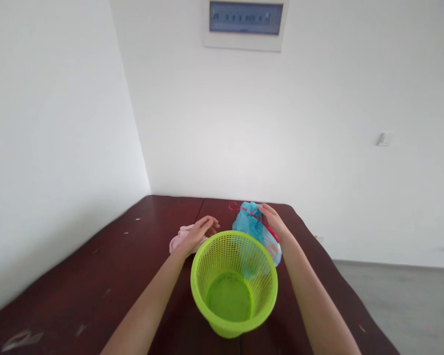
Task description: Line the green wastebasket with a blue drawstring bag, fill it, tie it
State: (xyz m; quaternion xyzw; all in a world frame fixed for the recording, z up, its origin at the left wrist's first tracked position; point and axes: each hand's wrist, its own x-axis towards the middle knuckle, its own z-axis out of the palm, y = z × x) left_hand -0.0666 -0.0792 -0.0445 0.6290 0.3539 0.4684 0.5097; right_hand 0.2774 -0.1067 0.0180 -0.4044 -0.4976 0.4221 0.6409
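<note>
A green mesh plastic basket [233, 330] stands on the table in front of me, with nothing visible inside. Just behind its right side lies a blue plastic bag [248, 224] with a red drawstring. My right hand [272, 221] has its fingers closed on the bag's upper right part. My left hand [204, 230] hovers over a crumpled pink cloth [177, 241], left of the bag. Its fingers are loosely bent and apart, and I see nothing held in them. Part of the cloth is hidden by that hand and wrist.
The dark red-brown table [107, 266] reaches to white walls at the left and back. Whitish scraps or marks [22, 340] show at its near left. An electrical panel [246, 19] and a switch [384, 139] are on the back wall. Grey floor [392, 291] lies at the right.
</note>
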